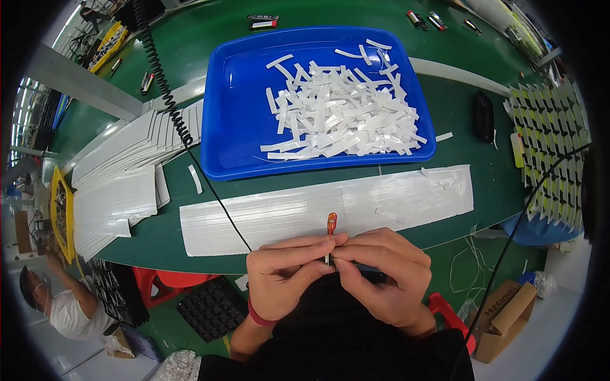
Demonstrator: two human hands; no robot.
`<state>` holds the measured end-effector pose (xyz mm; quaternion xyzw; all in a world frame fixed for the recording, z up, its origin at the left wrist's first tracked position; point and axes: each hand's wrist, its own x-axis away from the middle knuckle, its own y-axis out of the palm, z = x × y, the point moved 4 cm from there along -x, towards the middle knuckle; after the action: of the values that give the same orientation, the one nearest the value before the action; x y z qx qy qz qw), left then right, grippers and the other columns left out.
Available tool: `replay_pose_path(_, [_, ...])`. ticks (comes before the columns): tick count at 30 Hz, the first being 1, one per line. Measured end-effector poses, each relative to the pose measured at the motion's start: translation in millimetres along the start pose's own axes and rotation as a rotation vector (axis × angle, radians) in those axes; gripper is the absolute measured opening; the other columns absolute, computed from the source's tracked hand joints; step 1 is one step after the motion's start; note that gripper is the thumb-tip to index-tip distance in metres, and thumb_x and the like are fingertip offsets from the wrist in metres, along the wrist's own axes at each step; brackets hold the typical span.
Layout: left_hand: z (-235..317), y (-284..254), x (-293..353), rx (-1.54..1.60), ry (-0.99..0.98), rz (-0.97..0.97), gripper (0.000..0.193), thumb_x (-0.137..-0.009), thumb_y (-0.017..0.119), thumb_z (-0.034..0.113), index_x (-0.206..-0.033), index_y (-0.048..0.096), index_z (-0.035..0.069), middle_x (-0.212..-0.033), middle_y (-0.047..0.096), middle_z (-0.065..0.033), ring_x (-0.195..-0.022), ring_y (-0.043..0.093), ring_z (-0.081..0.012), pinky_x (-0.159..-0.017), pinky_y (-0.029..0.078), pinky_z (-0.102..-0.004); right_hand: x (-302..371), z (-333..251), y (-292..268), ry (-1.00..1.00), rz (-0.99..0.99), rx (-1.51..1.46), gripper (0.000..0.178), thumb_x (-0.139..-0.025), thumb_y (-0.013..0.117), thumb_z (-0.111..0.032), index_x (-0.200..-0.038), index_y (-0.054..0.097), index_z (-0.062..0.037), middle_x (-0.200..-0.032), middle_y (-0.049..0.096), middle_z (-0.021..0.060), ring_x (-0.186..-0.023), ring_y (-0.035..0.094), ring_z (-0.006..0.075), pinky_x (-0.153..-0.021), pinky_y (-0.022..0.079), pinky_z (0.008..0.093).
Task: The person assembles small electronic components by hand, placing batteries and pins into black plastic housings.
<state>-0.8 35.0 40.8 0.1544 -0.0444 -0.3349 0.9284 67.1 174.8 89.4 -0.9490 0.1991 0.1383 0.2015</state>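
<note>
Close to the table's near edge, my left hand (284,270) and my right hand (389,270) meet, their thumbs and fingertips pinched round one small narrow part with an orange-red end (332,222). That end sticks up between the fingers, pointing away from me. Its lower portion is mostly covered by my fingertips, so I cannot make out its exact kind. A red band (260,319) circles my left wrist. Just beyond my hands lies a long white sheet of adhesive strips (273,219), with a few loose strips on its right part.
A blue tray (235,127) holds a heap of white strips (349,111). White sheets (127,178) are stacked at left, beside a coiled black cable (166,95). At right are a black pouch (483,117) and a yellow-green stack (546,140). A co-worker (67,311) is at lower left.
</note>
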Motion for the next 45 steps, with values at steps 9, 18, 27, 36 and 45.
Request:
replay_pose_path(9, [2.3,-0.2,-2.1,-0.073,0.062,0.012,0.033,-0.079,0.067,-0.013,-0.110,0.069,-0.003,-0.112,0.068,-0.0226,-0.105,0.067,-0.0296,-0.088,0.056,-0.0329,-1.2,-0.1,-0.6,-0.039,-0.007,0.051,0.022,-0.070,0.076,0.005,-0.091,0.071,0.0001,-0.085,0.071,0.0102,-0.075,0.069,0.0233,-0.065,0.053,0.0291])
replay_pose_path(18, [6.1,-0.9,-1.0,-0.203,0.141,0.017,0.031,-0.078,0.066,-0.013,-0.107,0.071,-0.003,-0.110,0.069,-0.0229,-0.104,0.068,-0.0292,-0.090,0.054,-0.0335,-4.8,0.8,0.0,-0.026,-0.014,0.065,0.021,-0.066,0.076,0.003,-0.085,0.068,-0.0024,-0.082,0.069,0.0087,-0.074,0.066,0.0244,-0.065,0.052,0.0296])
replay_pose_path(27, [-0.6,-22.0,2.8,0.395,0.225,0.297,0.039,-0.089,0.060,-0.006,-0.127,0.051,-0.004,-0.118,0.063,-0.0248,-0.112,0.062,-0.0370,-0.100,0.048,-0.0510,-48.6,35.8,-40.3,0.144,0.293,0.223,0.008,-0.077,0.068,-0.001,-0.085,0.066,-0.0020,-0.079,0.065,0.0047,-0.071,0.060,0.0158,-0.062,0.045,0.0279])
replay_pose_path(36, [-0.8,-13.1,6.0,0.360,0.126,0.165,0.038,-0.092,0.059,-0.001,-0.128,0.049,-0.007,-0.119,0.061,-0.0278,-0.107,0.065,-0.0360,-0.096,0.052,-0.0492,-59.2,43.2,-61.5,-0.088,0.406,0.854,0.022,-0.085,0.063,-0.001,-0.107,0.070,-0.0007,-0.085,0.066,0.0104,-0.072,0.059,0.0234,-0.067,0.047,0.0333])
replay_pose_path(45, [-9.6,-3.7,-1.0,0.454,0.024,-0.027,0.042,-0.091,0.059,-0.003,-0.130,0.045,-0.011,-0.119,0.061,-0.0289,-0.108,0.065,-0.0339,-0.095,0.053,-0.0443,-6.3,22.9,2.0,0.432,-0.315,-0.212,0.018,-0.091,0.058,-0.001,-0.106,0.066,0.0037,-0.083,0.069,0.0075,-0.077,0.064,0.0113,-0.072,0.050,0.0266])
